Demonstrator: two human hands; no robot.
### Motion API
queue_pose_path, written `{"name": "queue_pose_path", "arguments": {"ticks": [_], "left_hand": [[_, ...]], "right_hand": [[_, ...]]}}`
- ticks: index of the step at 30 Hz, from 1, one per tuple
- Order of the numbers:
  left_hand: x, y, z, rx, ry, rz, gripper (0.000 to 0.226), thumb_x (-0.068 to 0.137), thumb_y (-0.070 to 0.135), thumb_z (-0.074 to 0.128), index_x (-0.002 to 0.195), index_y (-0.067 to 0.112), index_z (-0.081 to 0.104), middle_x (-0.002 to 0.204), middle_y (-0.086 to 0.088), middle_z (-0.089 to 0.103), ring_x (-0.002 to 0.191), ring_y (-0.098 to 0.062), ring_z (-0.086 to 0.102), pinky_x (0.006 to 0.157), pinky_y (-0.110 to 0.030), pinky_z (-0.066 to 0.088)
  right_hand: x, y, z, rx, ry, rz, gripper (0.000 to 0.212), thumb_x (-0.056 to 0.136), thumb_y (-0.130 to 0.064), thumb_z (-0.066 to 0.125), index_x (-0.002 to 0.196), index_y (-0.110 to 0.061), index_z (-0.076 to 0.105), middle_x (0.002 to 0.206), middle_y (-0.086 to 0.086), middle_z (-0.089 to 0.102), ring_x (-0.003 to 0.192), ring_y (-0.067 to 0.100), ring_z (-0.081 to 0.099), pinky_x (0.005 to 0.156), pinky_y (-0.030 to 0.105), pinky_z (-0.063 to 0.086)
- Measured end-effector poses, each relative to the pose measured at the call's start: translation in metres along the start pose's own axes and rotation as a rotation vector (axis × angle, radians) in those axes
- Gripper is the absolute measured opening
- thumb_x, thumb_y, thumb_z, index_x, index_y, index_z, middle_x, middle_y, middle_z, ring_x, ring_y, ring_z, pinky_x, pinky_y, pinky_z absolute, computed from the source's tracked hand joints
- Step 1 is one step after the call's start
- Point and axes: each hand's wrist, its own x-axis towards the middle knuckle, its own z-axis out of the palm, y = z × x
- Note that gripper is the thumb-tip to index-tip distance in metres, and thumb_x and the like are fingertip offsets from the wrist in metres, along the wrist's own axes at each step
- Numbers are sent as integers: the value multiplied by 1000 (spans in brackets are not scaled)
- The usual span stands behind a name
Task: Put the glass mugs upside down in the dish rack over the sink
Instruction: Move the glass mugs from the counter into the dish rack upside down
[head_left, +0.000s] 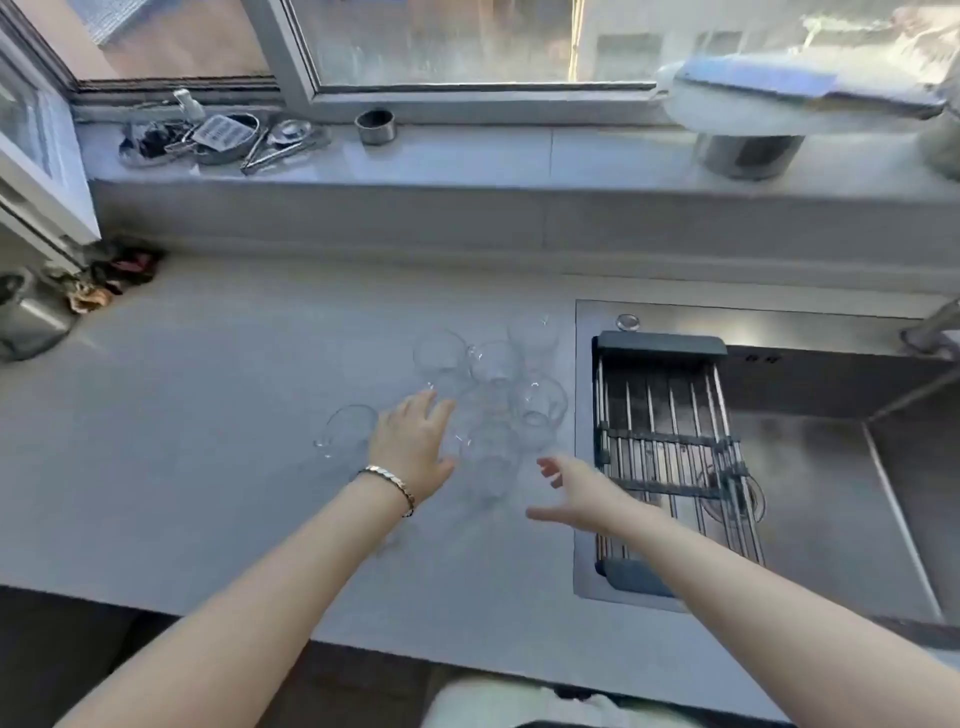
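Observation:
Several clear glass mugs (493, 364) stand clustered on the grey counter just left of the sink. One mug (348, 431) stands apart to the left, and the nearest mug (491, 460) sits between my hands. My left hand (413, 447), with a bracelet on the wrist, is spread open over the cluster's left side, holding nothing. My right hand (576, 493) hovers open right of the nearest mug, fingers apart and empty. The dish rack (670, 447), metal bars with dark end pieces, spans the sink's left part and holds no mugs.
The steel sink (831, 467) lies right of the rack, with a tap base (930, 338) at its back right. The window sill behind carries metal utensils (223, 137), a small steel cup (375, 126) and a white appliance (753, 119). A metal container (31, 317) stands at far left.

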Motion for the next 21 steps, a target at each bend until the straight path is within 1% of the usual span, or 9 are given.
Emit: {"name": "queue_pose_path", "arguments": {"ticks": [1,3,5,8,11,14,17,19,21], "left_hand": [[6,-7,0,33,-103,-59,66,80,27,64,138,13,38,148,-15,35,132,-32,40,108,-41,34],[15,-19,-2,103,-213,-134,82,80,36,63,147,18,18,155,-12,18,140,-29,28,114,-35,23],[28,-32,1,145,-259,-158,89,79,42,64,148,20,12,157,-12,14,140,-29,27,115,-35,22],[35,-44,15,160,-349,-155,91,79,44,63,148,23,8,156,-13,18,139,-30,31,115,-36,23],[42,-55,20,119,-339,-162,87,76,39,66,146,25,16,145,-10,34,129,-29,42,110,-35,29],[39,-50,13,130,-291,-133,81,69,38,70,139,25,32,125,-6,48,113,-27,52,101,-31,34],[26,-33,0,98,-170,-73,77,60,39,73,130,20,47,113,-9,53,99,-29,59,97,-32,37],[18,-16,-10,3,-107,-16,81,49,47,68,124,18,54,106,-10,55,89,-32,63,91,-35,44],[12,7,-22,-76,-146,-15,90,44,61,55,127,26,49,110,-4,51,90,-29,63,83,-33,48]], "right_hand": [[4,-5,8,38,25,3,77,76,-31,73,139,-13,32,140,5,43,126,20,46,97,28,40],[13,-14,24,184,124,10,81,71,-27,78,137,-13,34,137,6,45,126,21,44,94,24,38],[21,-25,41,325,236,15,78,65,-19,82,131,-13,40,126,4,50,123,21,47,86,21,39],[35,-26,60,388,397,26,83,60,-19,84,131,-18,40,130,3,49,125,20,45,96,30,39],[42,-24,67,419,450,22,81,59,-21,83,129,-21,42,128,-2,52,121,16,48,92,25,40],[33,-14,63,435,416,13,78,57,-21,84,124,-20,44,120,-4,52,116,13,49,85,13,35],[6,5,44,432,383,-21,83,48,-39,77,121,-21,43,114,-7,43,110,0,46,84,-6,28],[-17,22,24,406,386,-31,86,45,-47,69,122,-21,42,113,-5,42,106,-13,41,84,-8,27],[-41,40,1,402,406,-11,83,47,-44,68,124,-25,43,114,-5,45,103,-19,41,83,-6,30]]}}
